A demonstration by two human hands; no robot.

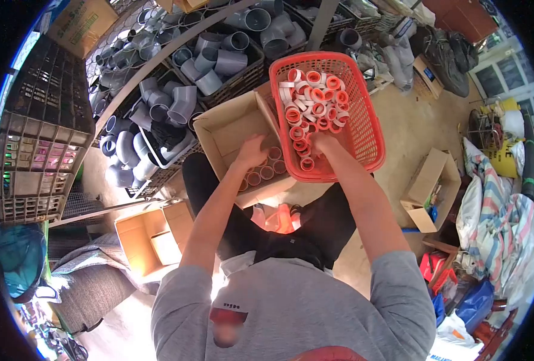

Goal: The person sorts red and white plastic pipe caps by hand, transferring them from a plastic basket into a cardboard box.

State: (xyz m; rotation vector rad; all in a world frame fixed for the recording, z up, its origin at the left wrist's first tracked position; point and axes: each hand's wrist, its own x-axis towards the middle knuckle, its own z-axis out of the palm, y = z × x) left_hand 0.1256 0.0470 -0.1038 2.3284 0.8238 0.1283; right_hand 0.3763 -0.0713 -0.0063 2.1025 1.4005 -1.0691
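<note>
My left hand (pixel 252 151) reaches into an open cardboard box (pixel 228 129), over its near right part. Its fingers curl downward there, beside several round ring-shaped pieces (pixel 267 172) standing in rows; what they hold, if anything, is hidden. My right hand (pixel 325 144) is down inside a red plastic basket (pixel 366 141), at its near left part. Short white rings with red-orange insides (pixel 318 95) lie heaped in the basket. The right fingertips are among these rings and cannot be made out. Basket and box stand side by side, the basket's left wall against the box.
Crates of grey pipe fittings (pixel 183 102) fill the far left. A black crate stack (pixel 38 132) stands at left, with an open carton (pixel 150 240) nearer me. Another open carton (pixel 432 186) lies on the floor at right, near striped sacks (pixel 495 198).
</note>
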